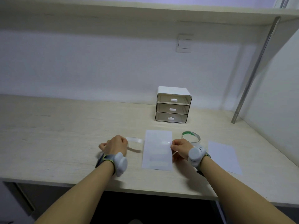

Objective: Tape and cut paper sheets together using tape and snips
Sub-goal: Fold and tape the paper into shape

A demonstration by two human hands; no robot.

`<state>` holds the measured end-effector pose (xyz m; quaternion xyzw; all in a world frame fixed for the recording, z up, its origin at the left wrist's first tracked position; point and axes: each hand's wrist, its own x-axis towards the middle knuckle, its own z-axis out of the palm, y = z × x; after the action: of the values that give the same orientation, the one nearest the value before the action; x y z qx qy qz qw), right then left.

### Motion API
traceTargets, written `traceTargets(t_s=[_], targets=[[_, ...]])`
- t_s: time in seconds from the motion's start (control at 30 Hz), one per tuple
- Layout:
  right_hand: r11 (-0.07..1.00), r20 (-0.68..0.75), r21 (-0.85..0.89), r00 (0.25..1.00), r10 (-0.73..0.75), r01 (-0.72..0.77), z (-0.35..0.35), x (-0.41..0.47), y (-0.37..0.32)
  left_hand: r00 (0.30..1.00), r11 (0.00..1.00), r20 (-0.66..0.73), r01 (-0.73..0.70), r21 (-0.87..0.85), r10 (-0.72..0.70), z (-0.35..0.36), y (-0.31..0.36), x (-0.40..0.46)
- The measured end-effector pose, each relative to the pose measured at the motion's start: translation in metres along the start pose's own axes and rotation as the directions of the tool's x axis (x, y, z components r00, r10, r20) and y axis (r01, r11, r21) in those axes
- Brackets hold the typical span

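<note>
We see a pale wooden desk (pixel 56 135) under a shelf (pixel 145 12), with both our forearms reaching in from the near edge, each wrist carrying a grey sensor band.

Our left hand (pixel 115 145) is toward the middle of the desk, fingers curled, pinching the left end of a clear tape strip (pixel 135 140). The strip stretches to the right, lifted just above the desk and casting a thin shadow, and runs across the upper part of a white sheet (pixel 157 150). That sheet lies flat, long side running away from us, a little right of the desk's centre and near its front edge.

Our right hand (pixel 179 149) is at the sheet's right edge, fingers curled, thumb and forefinger pinching the strip's other end. We cannot tell whether the strip touches the paper yet.

Just behind that hand the tape roll (pixel 191 138) lies flat. Further right, toward the right edge, lies a second sheet (pixel 224 156), well apart from the first.

At the back, a small three-drawer box (pixel 173 105) is against the wall. A metal pole (pixel 254 71) rises from the far right corner to the shelf.
</note>
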<state>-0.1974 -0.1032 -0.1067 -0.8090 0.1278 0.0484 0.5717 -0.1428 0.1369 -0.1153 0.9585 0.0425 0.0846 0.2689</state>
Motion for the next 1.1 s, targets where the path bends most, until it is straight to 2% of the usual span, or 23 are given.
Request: traceTargets(t_s=[0.1, 0.17, 0.27, 0.37, 0.43, 0.53, 0.6, 0.77, 0.9, 1.1], targets=[[1.000, -0.011, -0.017, 1.000, 0.021, -0.021, 0.001, 0.003, 0.000, 0.998, 0.994, 0.003, 0.058, 0.088, -0.058, -0.009, -0.017, 0.007], [0.999, 0.003, 0.019, 0.999, 0.035, -0.035, 0.001, 0.004, 0.000, 0.998, 0.994, -0.023, 0.066, 0.085, -0.064, -0.014, -0.022, 0.009], [0.994, 0.057, 0.103, 0.998, 0.041, -0.047, 0.003, 0.000, -0.003, 0.989, 0.998, -0.130, 0.063, -0.017, -0.064, -0.015, -0.021, 0.009], [0.983, 0.087, 0.181, 0.996, 0.005, -0.020, 0.006, -0.002, -0.008, 0.977, 0.981, -0.213, -0.043, -0.188, 0.002, -0.013, -0.005, 0.003], [0.971, 0.091, 0.237, 0.996, -0.022, 0.000, 0.007, -0.003, -0.010, 0.995, 0.921, -0.102, -0.051, -0.385, 0.012, -0.010, 0.013, -0.006], [0.948, 0.074, 0.317, 0.996, -0.045, 0.019, 0.007, -0.004, -0.013, 0.975, 0.802, 0.222, 0.143, -0.581, -0.013, -0.003, 0.038, -0.016], [0.939, 0.074, 0.343, 0.996, -0.049, 0.020, 0.006, -0.006, -0.014, 0.942, 0.718, 0.335, 0.235, -0.655, -0.003, 0.003, 0.046, -0.017], [0.965, 0.125, 0.261, 0.992, -0.036, 0.002, 0.002, -0.012, -0.008, 0.958, 0.676, 0.286, 0.201, -0.709, 0.015, 0.006, 0.053, -0.020], [0.953, 0.083, 0.303, 0.996, -0.025, -0.001, 0.005, -0.010, -0.004, 0.957, 0.659, 0.288, 0.203, -0.725, 0.021, 0.009, 0.054, -0.024], [0.944, 0.106, 0.328, 0.992, -0.065, 0.027, 0.008, -0.010, -0.003, 0.971, 0.723, 0.239, 0.156, -0.673, 0.013, 0.014, 0.055, -0.022]])
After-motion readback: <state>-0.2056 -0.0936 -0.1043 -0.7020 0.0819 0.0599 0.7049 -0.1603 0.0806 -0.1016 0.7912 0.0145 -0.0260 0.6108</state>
